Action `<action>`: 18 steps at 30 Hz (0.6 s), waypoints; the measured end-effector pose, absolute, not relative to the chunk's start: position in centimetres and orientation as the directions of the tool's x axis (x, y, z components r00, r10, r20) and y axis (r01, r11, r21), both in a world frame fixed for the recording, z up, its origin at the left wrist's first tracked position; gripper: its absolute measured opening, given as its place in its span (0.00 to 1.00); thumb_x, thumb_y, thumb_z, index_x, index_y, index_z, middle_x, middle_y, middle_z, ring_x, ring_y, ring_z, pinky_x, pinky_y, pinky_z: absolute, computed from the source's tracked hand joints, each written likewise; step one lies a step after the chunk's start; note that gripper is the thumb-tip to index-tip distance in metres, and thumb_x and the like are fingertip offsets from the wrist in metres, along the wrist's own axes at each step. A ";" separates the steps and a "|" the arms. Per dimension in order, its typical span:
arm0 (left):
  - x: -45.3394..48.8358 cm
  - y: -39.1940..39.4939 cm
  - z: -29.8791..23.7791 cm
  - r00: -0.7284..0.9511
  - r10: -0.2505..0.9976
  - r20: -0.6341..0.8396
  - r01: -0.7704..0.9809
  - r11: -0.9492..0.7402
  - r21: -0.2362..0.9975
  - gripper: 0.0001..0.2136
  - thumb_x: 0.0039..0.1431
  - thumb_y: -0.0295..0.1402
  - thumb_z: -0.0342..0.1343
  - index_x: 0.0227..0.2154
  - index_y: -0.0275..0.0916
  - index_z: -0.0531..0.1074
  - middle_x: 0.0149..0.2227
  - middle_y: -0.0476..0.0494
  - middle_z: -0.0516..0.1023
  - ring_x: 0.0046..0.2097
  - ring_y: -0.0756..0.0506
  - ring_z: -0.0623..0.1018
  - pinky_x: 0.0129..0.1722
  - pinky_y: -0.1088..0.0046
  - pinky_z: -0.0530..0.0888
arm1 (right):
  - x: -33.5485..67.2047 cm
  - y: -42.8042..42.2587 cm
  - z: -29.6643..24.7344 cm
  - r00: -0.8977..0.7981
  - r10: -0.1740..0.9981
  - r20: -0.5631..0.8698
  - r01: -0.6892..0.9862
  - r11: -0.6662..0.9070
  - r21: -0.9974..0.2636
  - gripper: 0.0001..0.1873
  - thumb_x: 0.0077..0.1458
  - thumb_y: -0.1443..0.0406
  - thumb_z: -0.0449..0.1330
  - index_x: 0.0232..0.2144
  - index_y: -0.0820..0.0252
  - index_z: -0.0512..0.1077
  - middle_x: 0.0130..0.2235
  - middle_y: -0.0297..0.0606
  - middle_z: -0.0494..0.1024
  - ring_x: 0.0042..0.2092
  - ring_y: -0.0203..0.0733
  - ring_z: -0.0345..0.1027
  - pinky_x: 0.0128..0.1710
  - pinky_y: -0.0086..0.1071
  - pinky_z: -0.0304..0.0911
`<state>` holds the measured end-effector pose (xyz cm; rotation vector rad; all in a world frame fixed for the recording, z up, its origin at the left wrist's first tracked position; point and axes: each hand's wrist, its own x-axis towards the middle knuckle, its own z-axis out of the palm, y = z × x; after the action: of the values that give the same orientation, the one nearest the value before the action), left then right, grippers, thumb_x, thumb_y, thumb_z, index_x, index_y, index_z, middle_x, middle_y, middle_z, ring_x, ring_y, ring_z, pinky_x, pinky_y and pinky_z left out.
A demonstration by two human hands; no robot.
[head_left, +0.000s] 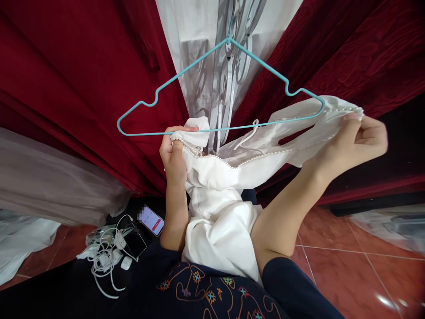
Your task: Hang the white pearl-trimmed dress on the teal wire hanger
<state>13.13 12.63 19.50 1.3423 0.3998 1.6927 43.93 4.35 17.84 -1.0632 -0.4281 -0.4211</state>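
Observation:
A white dress (219,173) with a pearl-trimmed neckline is stretched between my hands, its lower part bunched on my lap. A light blue hanger (192,65) hangs in front of me, and its right end sits inside the dress's right shoulder. My left hand (175,153) grips the left side of the neckline close to the hanger's bottom bar, fingers behind the cloth. Out to the right, my right hand (370,135) is closed on the pearl-edged right shoulder, just past the hanger tip. A thin white tie (247,135) dangles at the dress's middle.
Dark red curtains (99,66) hang on both sides, with a grey ornamental metal frame (226,88) between them. On a black surface at lower left lie white cables (102,261), a lit phone (152,220) and a dark device (136,243). Red floor tiles (345,261) show at right.

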 end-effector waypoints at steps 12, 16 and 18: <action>14.1 12.8 18.9 0.057 0.845 0.531 -0.429 -0.459 0.778 0.11 0.69 0.44 0.56 0.39 0.42 0.71 0.40 0.43 0.83 0.49 0.40 0.83 0.57 0.61 0.76 | 34.6 0.7 21.9 0.368 0.487 0.792 0.618 0.508 -0.600 0.06 0.55 0.69 0.64 0.31 0.53 0.81 0.36 0.37 0.79 0.40 0.41 0.73 0.43 0.40 0.66; 13.7 12.8 18.9 0.076 0.843 0.533 -0.408 -0.461 0.788 0.12 0.67 0.46 0.57 0.39 0.42 0.71 0.41 0.42 0.83 0.49 0.40 0.83 0.56 0.61 0.77 | 32.1 3.3 24.4 0.214 0.610 0.763 0.638 0.504 -0.582 0.07 0.62 0.63 0.63 0.41 0.51 0.82 0.48 0.38 0.80 0.52 0.43 0.74 0.52 0.41 0.69; 13.6 12.7 18.9 0.069 0.837 0.542 -0.396 -0.475 0.785 0.13 0.66 0.47 0.58 0.39 0.42 0.72 0.42 0.41 0.83 0.50 0.39 0.83 0.55 0.61 0.77 | 31.2 4.1 23.8 0.229 0.686 0.691 0.605 0.456 -0.653 0.10 0.65 0.60 0.61 0.46 0.53 0.80 0.48 0.38 0.81 0.50 0.41 0.75 0.49 0.38 0.70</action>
<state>13.65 12.65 18.91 1.3663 0.4838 1.5981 31.22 4.14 23.82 -1.2135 -1.4457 0.0811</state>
